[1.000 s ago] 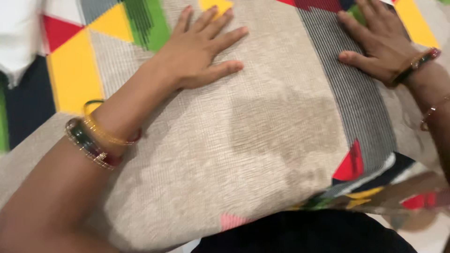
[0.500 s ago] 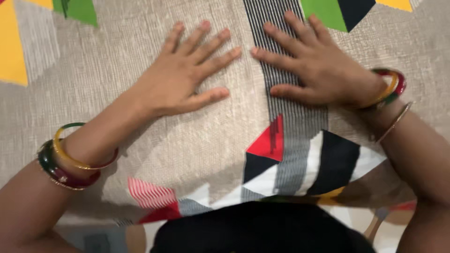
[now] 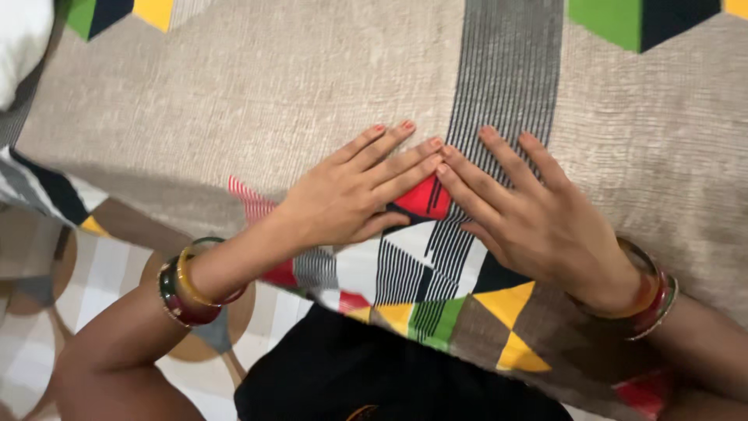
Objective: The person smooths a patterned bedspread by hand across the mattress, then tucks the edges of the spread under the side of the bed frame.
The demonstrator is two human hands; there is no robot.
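Both palms press flat, fingers extended and grasping nothing: left hand [image 3: 351, 195] and right hand [image 3: 530, 222] meet fingertip to fingertip on the beige patterned cloth [image 3: 273, 93] spread before a black garment [image 3: 374, 374].

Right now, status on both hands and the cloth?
Left hand and right hand flat, open, fingertips meeting. Both press on patterned cloth. Nothing in the way.

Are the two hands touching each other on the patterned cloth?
Touching. The head view shows the left hand and right hand flat on the patterned cloth, fingertips meeting with no visible gap.
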